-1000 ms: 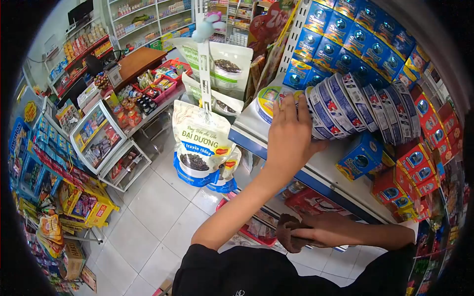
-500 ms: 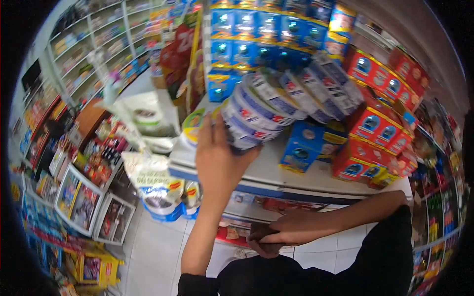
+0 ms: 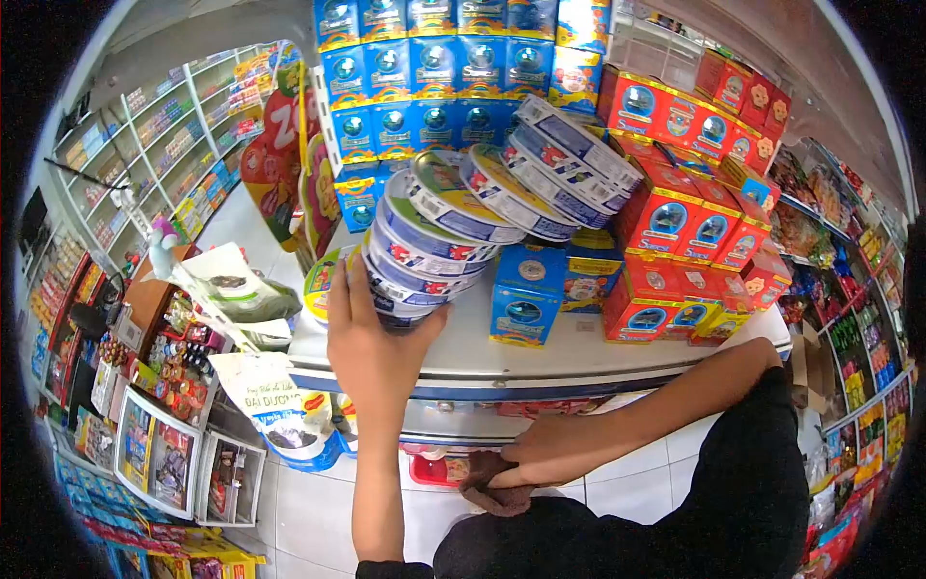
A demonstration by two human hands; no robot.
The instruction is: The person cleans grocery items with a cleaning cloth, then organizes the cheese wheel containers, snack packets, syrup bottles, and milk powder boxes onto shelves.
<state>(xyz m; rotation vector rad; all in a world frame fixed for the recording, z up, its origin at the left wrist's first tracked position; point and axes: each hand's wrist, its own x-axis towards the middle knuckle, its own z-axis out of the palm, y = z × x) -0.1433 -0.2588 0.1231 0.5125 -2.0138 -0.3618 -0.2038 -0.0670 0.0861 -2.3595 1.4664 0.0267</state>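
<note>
A leaning row of round, flat cheese boxes (image 3: 439,253), white and blue with green or yellow lids, lies stacked on the white shelf. My left hand (image 3: 376,338) is closed round the near lower end of this stack, thumb on the right and fingers on the left. Beside those fingers is another round box (image 3: 323,285) with a yellow-green lid, partly hidden. Lower down, in front of my body, my right hand (image 3: 545,454) grips a bunched brown cloth (image 3: 497,487). The upper boxes tilt to the right, close to some red boxes (image 3: 666,207).
Blue cartons (image 3: 434,68) form a wall behind the stack, and a single blue box (image 3: 529,294) stands right of it. The shelf's front edge (image 3: 540,384) runs below. White pouches (image 3: 280,405) hang at the left, above a tiled floor (image 3: 318,507).
The whole view has shifted, so the shelf goods appear farther left, and the picture is sharper. My left hand stays on the stack and my right hand keeps the cloth.
</note>
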